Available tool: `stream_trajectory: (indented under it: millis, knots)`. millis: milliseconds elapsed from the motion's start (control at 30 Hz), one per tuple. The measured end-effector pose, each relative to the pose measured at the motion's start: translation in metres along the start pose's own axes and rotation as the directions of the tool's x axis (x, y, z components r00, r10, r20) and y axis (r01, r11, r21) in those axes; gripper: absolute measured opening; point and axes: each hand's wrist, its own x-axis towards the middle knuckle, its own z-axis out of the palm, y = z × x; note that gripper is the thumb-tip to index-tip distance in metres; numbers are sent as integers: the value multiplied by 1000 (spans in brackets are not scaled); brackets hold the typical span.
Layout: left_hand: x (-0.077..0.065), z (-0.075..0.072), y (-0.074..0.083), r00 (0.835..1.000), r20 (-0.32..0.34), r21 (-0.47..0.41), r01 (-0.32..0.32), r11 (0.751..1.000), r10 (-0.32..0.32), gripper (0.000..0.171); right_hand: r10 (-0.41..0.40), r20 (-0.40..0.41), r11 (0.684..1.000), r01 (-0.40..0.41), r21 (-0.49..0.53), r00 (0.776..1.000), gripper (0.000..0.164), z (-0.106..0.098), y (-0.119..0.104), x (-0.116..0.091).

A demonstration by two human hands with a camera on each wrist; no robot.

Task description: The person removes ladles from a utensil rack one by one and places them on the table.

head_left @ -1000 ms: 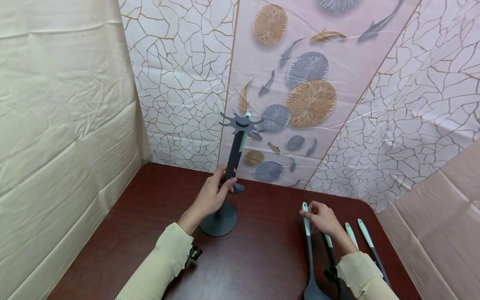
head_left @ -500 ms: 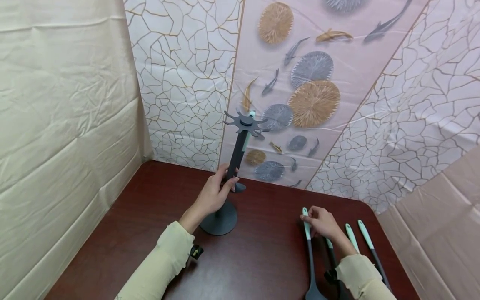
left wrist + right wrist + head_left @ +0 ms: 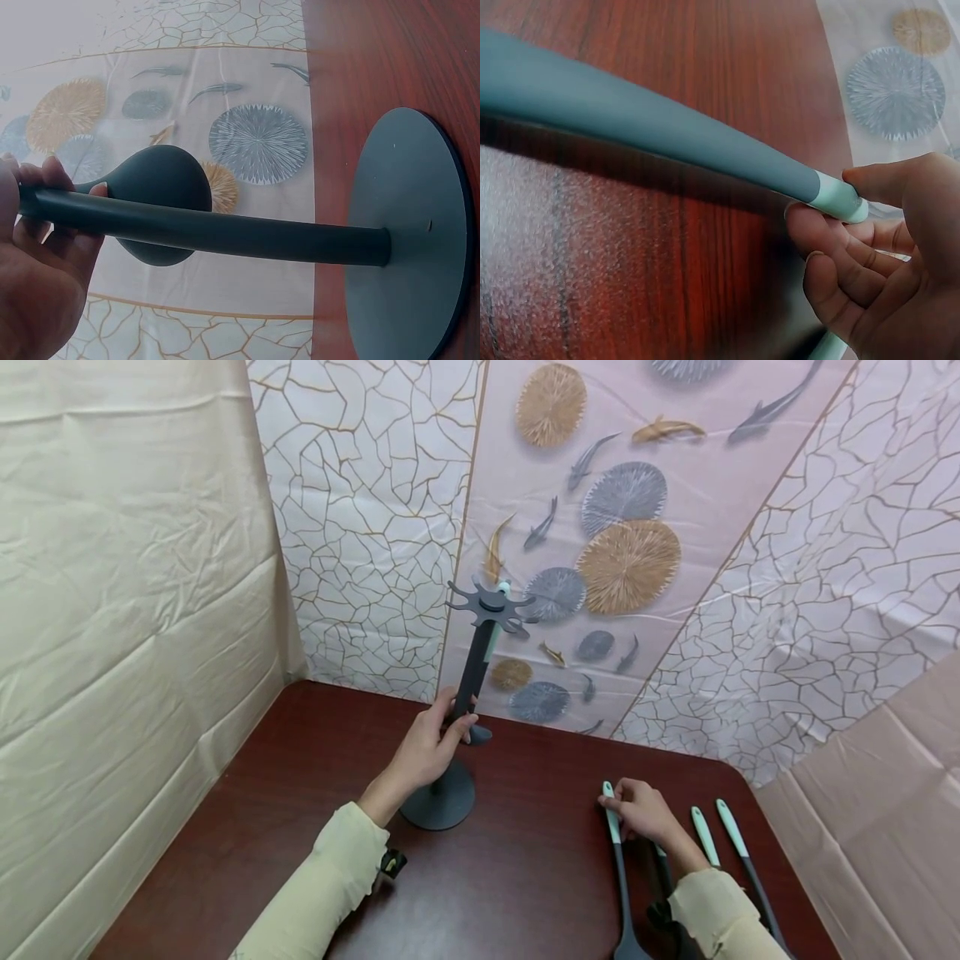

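Observation:
My left hand (image 3: 422,747) grips the upright pole of a dark grey utensil stand (image 3: 474,668) on the table; its round base (image 3: 409,232) shows in the left wrist view. A clawed rack tops the pole. On its far side hangs a utensil with a mint handle end and a rounded dark head (image 3: 161,176). Over to the right, my right hand (image 3: 647,810) pinches the mint handle of a long dark cooking utensil (image 3: 624,889), thumb above and fingers below in the right wrist view. The frame's bottom edge cuts off that utensil's head.
More mint-handled utensils lie to the right: one partly under my right forearm, another handle (image 3: 705,835) beside it and a further one (image 3: 738,839) nearest the right edge. The dark red table (image 3: 487,885) meets patterned cloth walls (image 3: 360,543) at the back.
The pinched utensil's handle end and my right hand have shifted slightly toward me. My left hand keeps its grip on the pole. The head view has moved a little.

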Motion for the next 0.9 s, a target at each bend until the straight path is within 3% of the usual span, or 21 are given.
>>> stream_trajectory:
  millis: [700,900]
  knots:
    - [1,0,-1,1000,10,31,13,999,-13,28,14,-23,996,-16,-88,1000,28,12,-1,-1]
    - [1,0,0,1000,10,21,15,1000,-15,28,19,16,995,-17,-103,1000,29,8,-2,4]
